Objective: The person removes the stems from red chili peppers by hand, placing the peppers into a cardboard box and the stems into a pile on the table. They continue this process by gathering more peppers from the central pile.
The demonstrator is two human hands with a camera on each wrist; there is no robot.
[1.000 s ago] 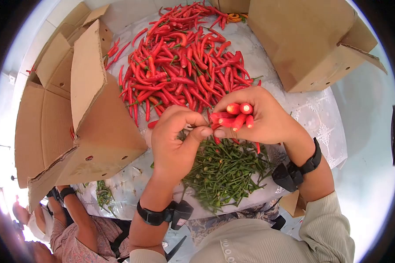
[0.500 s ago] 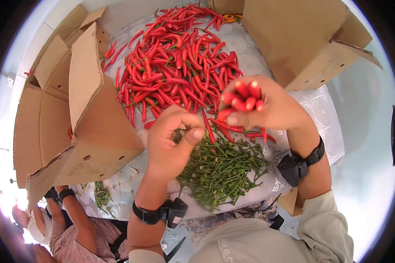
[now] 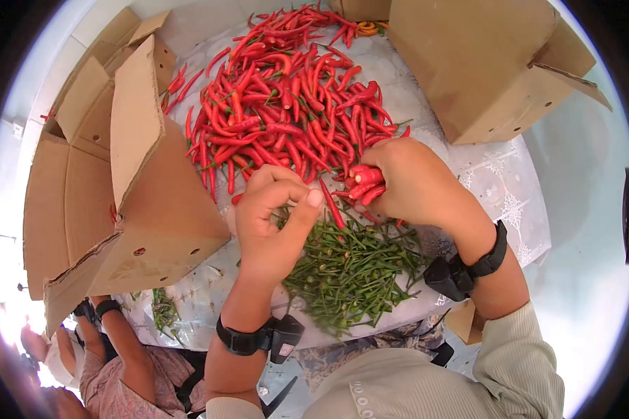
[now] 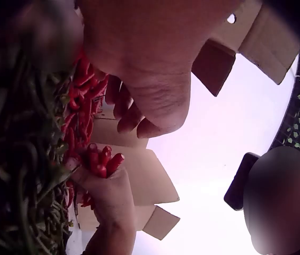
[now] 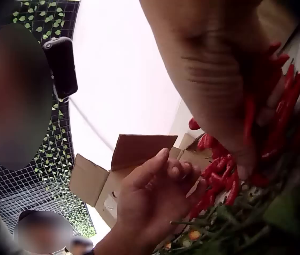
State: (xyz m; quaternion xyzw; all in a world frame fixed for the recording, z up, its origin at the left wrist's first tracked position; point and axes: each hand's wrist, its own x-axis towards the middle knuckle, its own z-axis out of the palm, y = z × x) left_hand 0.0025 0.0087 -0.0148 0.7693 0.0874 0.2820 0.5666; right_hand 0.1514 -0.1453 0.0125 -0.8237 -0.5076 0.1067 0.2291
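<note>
The desk [image 3: 531, 234] wore a pale, glossy cover [image 3: 513, 206] patterned with white snowflakes. Past its far left side ran pale tiles [image 3: 84, 28] with thin seams; to the right spread a smooth bluish-white surface [image 3: 580, 209], wall or floor unclear. White light [image 3: 8, 314] glared at lower left. The wrist views showed a blank, bright expanse [image 4: 208, 159] beside dark mesh [image 5: 12, 186] strung with green leaves [image 5: 75, 204].

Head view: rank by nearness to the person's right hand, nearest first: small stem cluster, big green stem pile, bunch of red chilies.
1. Bunch of red chilies: held in the right hand.
2. Big green stem pile: just below that hand, toward the person's body.
3. Small stem cluster: far over to the person's left.
</note>
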